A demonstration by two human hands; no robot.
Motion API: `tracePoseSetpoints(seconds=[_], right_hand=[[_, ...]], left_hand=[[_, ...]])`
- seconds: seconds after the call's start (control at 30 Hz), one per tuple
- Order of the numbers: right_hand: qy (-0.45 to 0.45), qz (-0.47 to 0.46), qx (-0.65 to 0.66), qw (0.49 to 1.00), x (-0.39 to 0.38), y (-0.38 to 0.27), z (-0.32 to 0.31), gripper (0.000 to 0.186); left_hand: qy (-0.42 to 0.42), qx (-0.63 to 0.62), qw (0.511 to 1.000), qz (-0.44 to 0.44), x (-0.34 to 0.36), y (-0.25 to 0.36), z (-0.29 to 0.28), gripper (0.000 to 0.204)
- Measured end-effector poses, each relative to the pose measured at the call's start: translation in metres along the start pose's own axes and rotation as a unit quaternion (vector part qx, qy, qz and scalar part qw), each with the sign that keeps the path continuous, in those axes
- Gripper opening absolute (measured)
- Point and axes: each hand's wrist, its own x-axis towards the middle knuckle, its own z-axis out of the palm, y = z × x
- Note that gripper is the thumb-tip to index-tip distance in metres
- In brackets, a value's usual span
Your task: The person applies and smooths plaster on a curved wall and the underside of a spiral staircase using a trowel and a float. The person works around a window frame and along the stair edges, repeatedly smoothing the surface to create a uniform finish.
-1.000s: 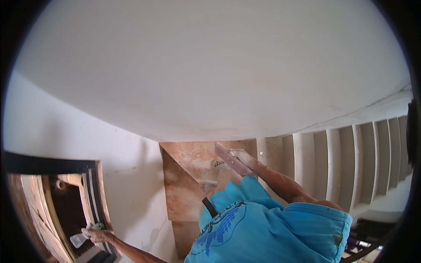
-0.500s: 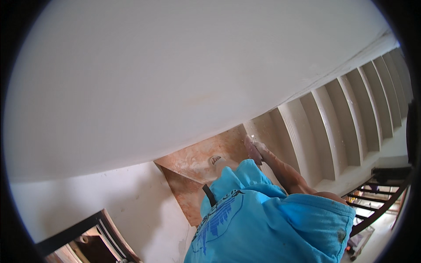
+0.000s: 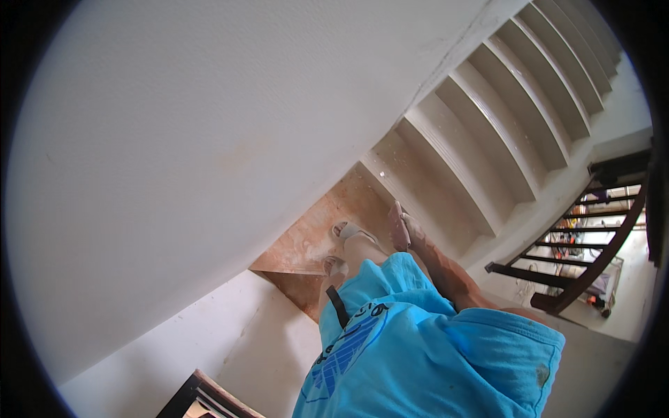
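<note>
My right hand (image 3: 412, 226) holds a long, flat pinkish board tool (image 3: 398, 224) down beside my right thigh, its fingers wrapped round it. Below the tool are my feet in pale sandals (image 3: 343, 230) on a stained orange-tan landing (image 3: 312, 212), next to the lowest step. My blue shirt (image 3: 411, 348) fills the lower middle. My left hand is out of view.
A large white wall (image 3: 174, 125) runs along the upper left. Pale stairs (image 3: 512, 97) climb to the upper right. A dark wooden railing (image 3: 613, 247) stands at the right, cluttered floor visible through it. A dark-framed opening (image 3: 182, 398) shows at the lower left.
My view has swung round, bringing more stairs and railing in at the right. My left hand, which held a small scraper-like tool by the doorway, has left view. My right hand still holds the board.
</note>
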Motion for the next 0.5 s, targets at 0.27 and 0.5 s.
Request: tracePoseSetpoints(seconds=[0.27, 0.5], right_hand=[[0.027, -0.035, 0.183, 0.982, -0.021, 0.051, -0.015, 0.037], [-0.162, -0.035, 0.201, 0.966, -0.007, -0.001, 0.03, 0.033]], left_hand=[[-0.007, 0.018, 1.0, -0.005, -0.001, -0.011, -0.005, 0.042], [0.009, 0.045, 0.999, 0.007, -0.017, -0.002, -0.033, 0.042]])
